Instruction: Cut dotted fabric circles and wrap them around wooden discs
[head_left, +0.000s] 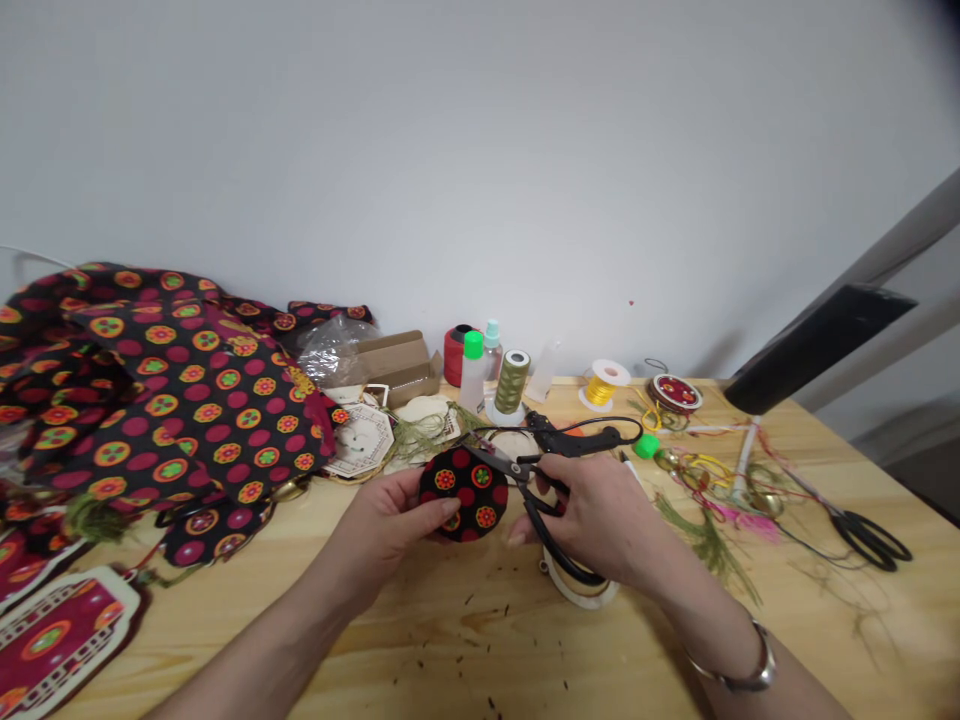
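Observation:
My left hand holds a round disc covered in black fabric with red dots and orange and green flowers, its thumb on the front face. In my right hand is a pair of black-handled scissors, the fingers in and around the handles. The scissor blades lie at the disc's upper right edge and point left. Behind the blades a black glue gun rests on the table. Beneath the scissors, a round pale ring sits on the wood.
Patterned fabric is heaped at the left, near a cardboard box. A green thread spool, bottles and a yellow spool line the wall. Other scissors and tangled threads lie right. Dark scraps dot the table.

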